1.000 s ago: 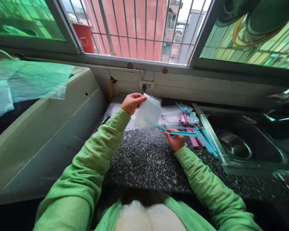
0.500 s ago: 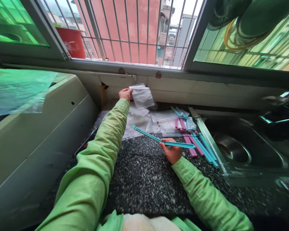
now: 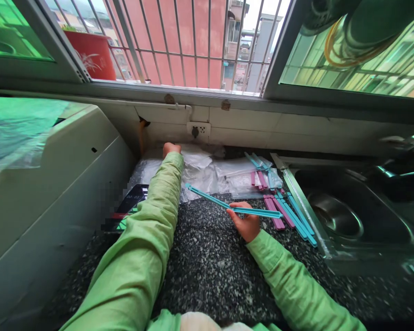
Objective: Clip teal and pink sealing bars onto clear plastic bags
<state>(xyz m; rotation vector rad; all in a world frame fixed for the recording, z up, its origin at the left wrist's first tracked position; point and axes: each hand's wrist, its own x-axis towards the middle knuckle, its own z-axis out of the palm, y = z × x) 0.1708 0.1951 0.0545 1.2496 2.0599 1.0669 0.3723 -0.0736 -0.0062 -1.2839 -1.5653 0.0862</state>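
- Blue clip (image 3: 217,201), spread wide, above the bench (image 3: 207,262).
- Right hand (image 3: 246,225) clamped on it near the bend.
- Left hand (image 3: 171,148) by the plastic bags (image 3: 202,177); fingers hidden, grip cannot be told.
- Pink strips (image 3: 274,216) lie beside the sink (image 3: 305,210).

Before me runs the counter (image 3: 203,262), with plastic bags (image 3: 200,177) spread over its back part, below the wall socket (image 3: 203,129). My left hand (image 3: 171,148) is at the back of these bags, toward their left; nearer me, left of my sleeve (image 3: 158,197), lies a phone (image 3: 133,201). A clip (image 3: 255,212) sits in my right hand (image 3: 247,224), in front of the bags. Right of it lie more clips (image 3: 293,215), and right of those, the sink (image 3: 305,211). Behind the counter, above the socket, is the window (image 3: 194,41).
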